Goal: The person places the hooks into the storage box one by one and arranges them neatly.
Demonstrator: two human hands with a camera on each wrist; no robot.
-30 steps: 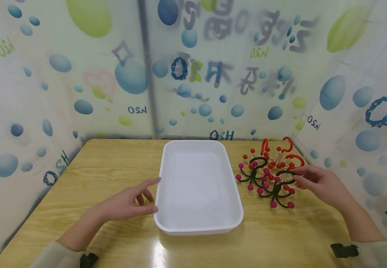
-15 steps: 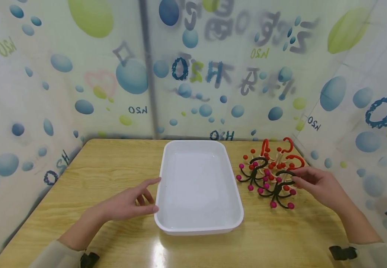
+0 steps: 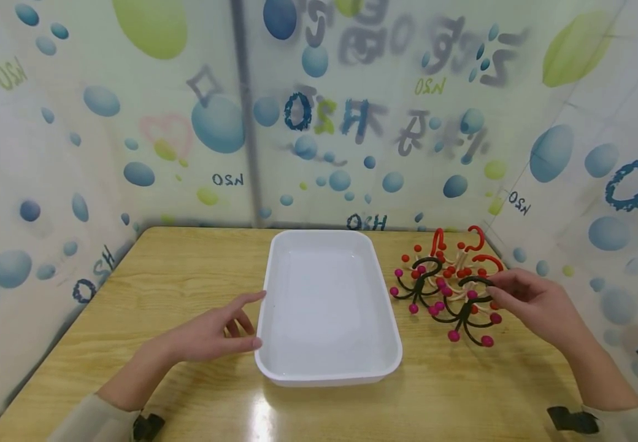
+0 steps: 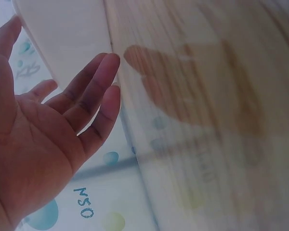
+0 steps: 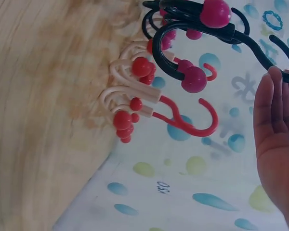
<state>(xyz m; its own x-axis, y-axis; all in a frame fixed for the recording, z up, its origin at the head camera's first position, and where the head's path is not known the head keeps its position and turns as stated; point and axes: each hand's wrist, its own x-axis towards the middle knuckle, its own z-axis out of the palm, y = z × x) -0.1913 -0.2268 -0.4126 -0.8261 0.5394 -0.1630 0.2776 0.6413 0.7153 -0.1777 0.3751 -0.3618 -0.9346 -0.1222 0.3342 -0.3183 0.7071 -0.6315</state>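
In the head view my right hand (image 3: 540,304) pinches the hook of a black hanger (image 3: 465,312) with magenta ball tips. The right wrist view shows the same black hanger (image 5: 231,32) with its hook at the fingertips of my right hand (image 5: 282,139). My left hand (image 3: 216,331) has its fingers spread, thumb and index finger at the left rim of a white tray (image 3: 330,307). Seen in the left wrist view, the left hand (image 4: 53,125) is relaxed beside the tray (image 4: 70,38) and holds nothing.
A second black hanger (image 3: 418,285) with magenta balls stands right of the tray. Behind it are several cream hangers with red hooks (image 3: 476,238) and red balls, near the back right corner of the wooden table (image 3: 197,264). Patterned curtains (image 3: 374,123) surround the table.
The right hand and the black hanger it pinches have moved slightly to the right, and the hanger's balls have shifted. The left hand stays at the tray's rim.
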